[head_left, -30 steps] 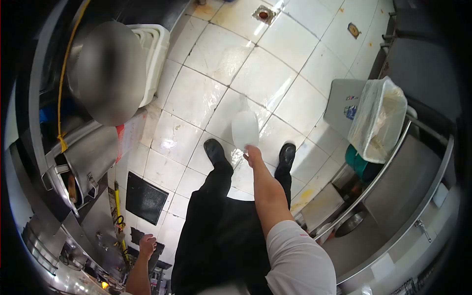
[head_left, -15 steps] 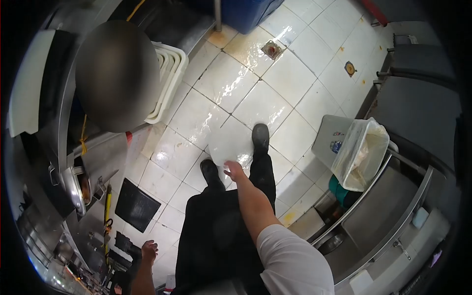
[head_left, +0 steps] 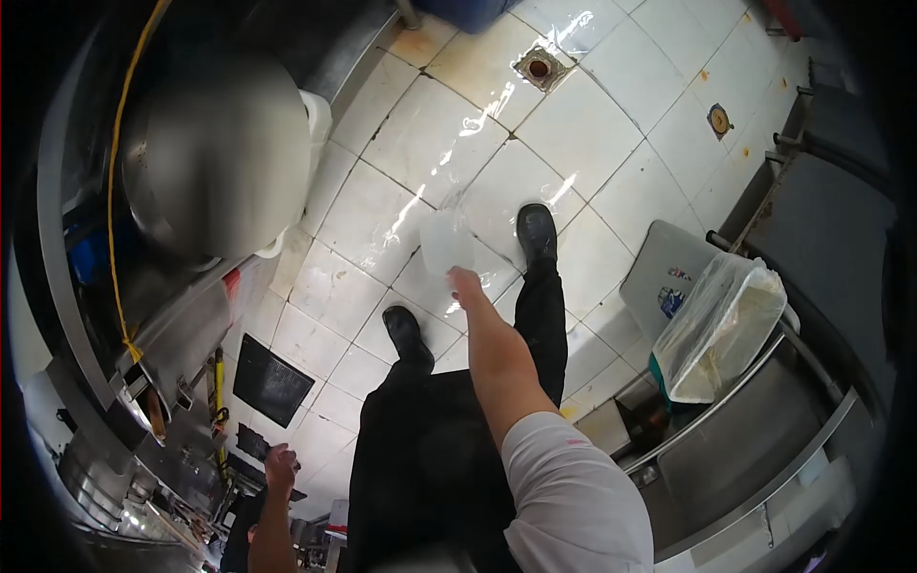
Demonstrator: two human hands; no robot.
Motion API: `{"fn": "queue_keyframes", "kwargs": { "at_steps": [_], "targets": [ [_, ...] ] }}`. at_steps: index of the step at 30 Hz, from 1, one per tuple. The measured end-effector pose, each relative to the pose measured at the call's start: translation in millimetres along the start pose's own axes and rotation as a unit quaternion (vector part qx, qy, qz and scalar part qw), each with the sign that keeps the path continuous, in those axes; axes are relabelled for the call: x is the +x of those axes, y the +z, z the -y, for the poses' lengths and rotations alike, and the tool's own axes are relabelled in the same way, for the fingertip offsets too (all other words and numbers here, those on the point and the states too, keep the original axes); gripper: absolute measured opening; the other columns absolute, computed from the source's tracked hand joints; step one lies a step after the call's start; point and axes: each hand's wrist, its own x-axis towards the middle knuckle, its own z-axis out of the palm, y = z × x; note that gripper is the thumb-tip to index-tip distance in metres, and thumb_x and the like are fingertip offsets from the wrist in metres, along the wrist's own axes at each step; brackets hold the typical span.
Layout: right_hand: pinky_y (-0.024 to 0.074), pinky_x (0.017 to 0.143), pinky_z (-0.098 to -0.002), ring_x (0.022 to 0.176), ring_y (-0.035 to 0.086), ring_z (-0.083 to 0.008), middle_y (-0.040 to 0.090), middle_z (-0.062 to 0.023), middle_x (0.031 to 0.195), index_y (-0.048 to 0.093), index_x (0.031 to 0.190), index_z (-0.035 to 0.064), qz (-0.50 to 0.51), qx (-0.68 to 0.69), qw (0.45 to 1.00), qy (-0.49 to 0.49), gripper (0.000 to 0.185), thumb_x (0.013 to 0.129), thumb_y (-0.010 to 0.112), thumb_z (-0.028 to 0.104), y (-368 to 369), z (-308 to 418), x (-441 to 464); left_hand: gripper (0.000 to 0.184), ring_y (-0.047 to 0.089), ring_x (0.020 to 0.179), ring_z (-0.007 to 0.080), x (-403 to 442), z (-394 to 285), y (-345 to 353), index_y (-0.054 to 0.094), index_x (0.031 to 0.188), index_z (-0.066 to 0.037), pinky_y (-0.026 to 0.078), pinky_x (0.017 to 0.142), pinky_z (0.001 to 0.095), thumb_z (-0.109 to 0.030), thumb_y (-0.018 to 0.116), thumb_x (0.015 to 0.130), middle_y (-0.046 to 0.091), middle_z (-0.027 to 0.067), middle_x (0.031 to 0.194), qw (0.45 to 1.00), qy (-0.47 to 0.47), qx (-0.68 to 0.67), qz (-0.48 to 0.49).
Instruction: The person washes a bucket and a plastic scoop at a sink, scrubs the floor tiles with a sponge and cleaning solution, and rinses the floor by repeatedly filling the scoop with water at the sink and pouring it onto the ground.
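My right hand (head_left: 464, 285) reaches forward over the floor between my boots. Its fingers are closed at the near edge of a pale, translucent plastic sheet-like piece (head_left: 446, 244) with a rounded outline, its exact kind unclear. Low at my left side, my left hand (head_left: 281, 468) hangs with loosely curled fingers, and nothing shows in it. The nearest thing beyond that hand is a black mat (head_left: 272, 380) on the floor.
Wet white tiles (head_left: 382, 220) surround a floor drain (head_left: 541, 69). On the right, a bin lined with clear plastic (head_left: 721, 334) stands beside a metal counter (head_left: 740, 420). A large rounded blurred shape and white trays (head_left: 310, 143) occupy the left counter.
My right hand and the translucent piece have moved slightly forward, and the piece looks narrower. My left hand has shifted a little forward. The view has moved, bringing the left counter closer.
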Motion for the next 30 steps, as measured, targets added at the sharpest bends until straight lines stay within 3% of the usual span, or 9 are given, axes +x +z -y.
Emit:
{"fn": "queue_keyframes", "kwargs": {
  "at_steps": [4,7,9,13,18,20,22,27,30],
  "targets": [
    [0.0372,0.052,-0.0340,0.061,0.045,-0.0150,0.050,-0.0025,0.071,0.061,0.079,0.0083,-0.038,-0.124,0.972,-0.196,0.011,0.079,0.061,0.019,-55.8,-23.5,67.5,0.035,0.057,0.075,0.0155,29.9,-38.4,19.0,0.057,0.114,0.003,0.048,0.064,0.0284,-0.013,0.061,0.083,0.062,0.0100,0.090,0.985,0.100,0.135,-0.036],
    [0.0347,0.049,-0.0318,0.054,0.042,-0.0140,0.046,-0.0021,0.064,0.060,0.079,0.0059,-0.066,-0.201,0.931,-0.297,0.012,0.077,0.063,0.017,-91.6,38.7,11.4,0.034,0.058,0.085,0.0182,22.2,-93.1,51.6,0.058,0.113,0.004,0.048,0.076,0.0314,-0.014,0.061,0.084,0.064,0.0127,0.095,0.968,0.159,0.189,-0.038],
    [0.0341,0.049,-0.0316,0.052,0.041,-0.0134,0.046,-0.0015,0.062,0.059,0.080,0.0045,-0.089,0.007,0.994,-0.064,0.013,0.076,0.064,0.016,-106.0,85.9,-28.3,0.034,0.058,0.088,0.0185,12.8,-129.9,71.7,0.058,0.113,0.004,0.047,0.079,0.0315,-0.014,0.060,0.085,0.064,0.0131,0.097,0.962,0.189,0.191,-0.039],
    [0.0334,0.049,-0.0306,0.053,0.042,-0.0112,0.050,-0.0009,0.064,0.059,0.077,0.0034,-0.044,-0.051,0.961,-0.268,0.015,0.078,0.064,0.017,-176.9,89.0,-53.5,0.034,0.057,0.085,0.0168,-9.3,-189.1,105.9,0.057,0.114,0.005,0.046,0.078,0.0287,-0.012,0.060,0.084,0.063,0.0114,0.096,0.962,0.215,0.167,-0.022],
    [0.0444,0.063,-0.0290,0.069,0.053,-0.0143,0.059,-0.0035,0.082,0.063,0.097,0.0002,-0.117,0.044,0.974,-0.191,0.021,0.080,0.063,0.013,-252.7,128.5,-118.2,0.035,0.057,0.085,0.0161,-30.5,-222.1,128.1,0.058,0.113,0.005,0.046,0.079,0.0280,-0.011,0.062,0.082,0.063,0.0101,0.096,0.957,0.234,0.169,-0.028],
    [0.0464,0.070,-0.0303,0.076,0.056,-0.0182,0.060,-0.0033,0.085,0.063,0.101,0.0024,-0.153,-0.109,0.947,-0.262,0.022,0.081,0.063,0.012,-298.1,112.9,-107.0,0.034,0.058,0.086,0.0163,-39.2,-242.0,142.7,0.059,0.112,0.004,0.046,0.080,0.0278,-0.011,0.062,0.082,0.063,0.0098,0.096,0.953,0.238,0.185,-0.034],
    [0.0474,0.075,-0.0332,0.082,0.057,-0.0220,0.060,-0.0043,0.089,0.062,0.104,0.0047,-0.172,-0.112,0.947,-0.249,0.025,0.081,0.062,0.013,-333.0,106.1,-103.1,0.033,0.058,0.087,0.0166,-57.9,-264.8,157.6,0.059,0.112,0.003,0.046,0.081,0.0278,-0.010,0.062,0.082,0.063,0.0098,0.096,0.949,0.231,0.210,-0.038],
    [0.0465,0.081,-0.0433,0.097,0.054,-0.0270,0.057,-0.0104,0.102,0.058,0.109,0.0061,-0.240,0.235,0.942,0.013,0.034,0.079,0.060,0.022,-387.4,142.2,-96.3,0.035,0.059,0.092,0.0179,-89.9,-315.1,203.6,0.059,0.113,0.003,0.046,0.084,0.0290,-0.011,0.062,0.082,0.064,0.0111,0.099,0.953,0.203,0.222,-0.036],
    [0.0454,0.080,-0.0470,0.103,0.051,-0.0270,0.054,-0.0129,0.110,0.055,0.111,0.0041,-0.250,0.215,0.941,0.074,0.041,0.077,0.057,0.027,-419.3,161.5,-86.8,0.035,0.059,0.093,0.0191,-99.6,-337.6,232.8,0.060,0.113,0.004,0.046,0.085,0.0300,-0.012,0.062,0.082,0.064,0.0123,0.101,0.946,0.206,0.247,-0.037]
  ]
}}
